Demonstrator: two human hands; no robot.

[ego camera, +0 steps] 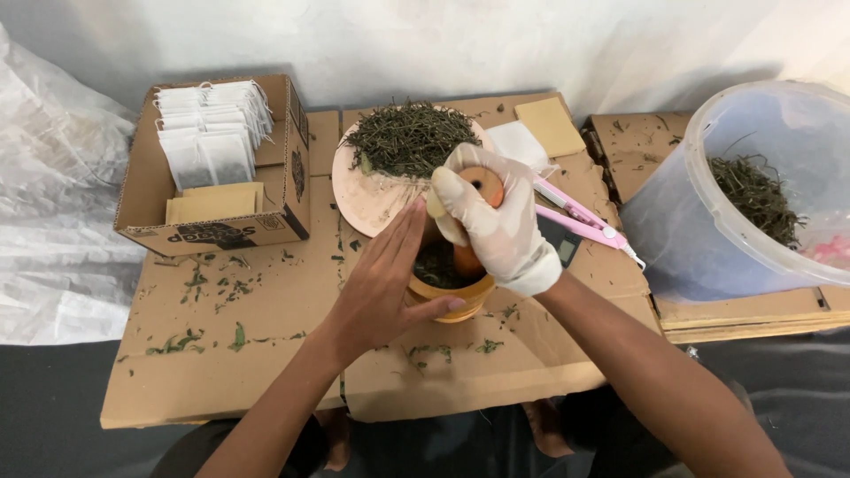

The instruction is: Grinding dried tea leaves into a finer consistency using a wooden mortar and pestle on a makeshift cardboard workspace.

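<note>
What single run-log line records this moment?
left hand: steadies mortar | right hand: gloved, grips pestle in mortar | plate: dried herbs

White glove (496,230), orange pestle (482,186)

An open brown cardboard box (212,168) with a dark printed label stood at upper left, holding white sachets (212,133) and tan envelopes (212,204).

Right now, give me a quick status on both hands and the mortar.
Left hand bare, flat against wooden mortar. Gloved right hand grips pestle inside it. Herb plate close behind, pink tool alongside.
</note>
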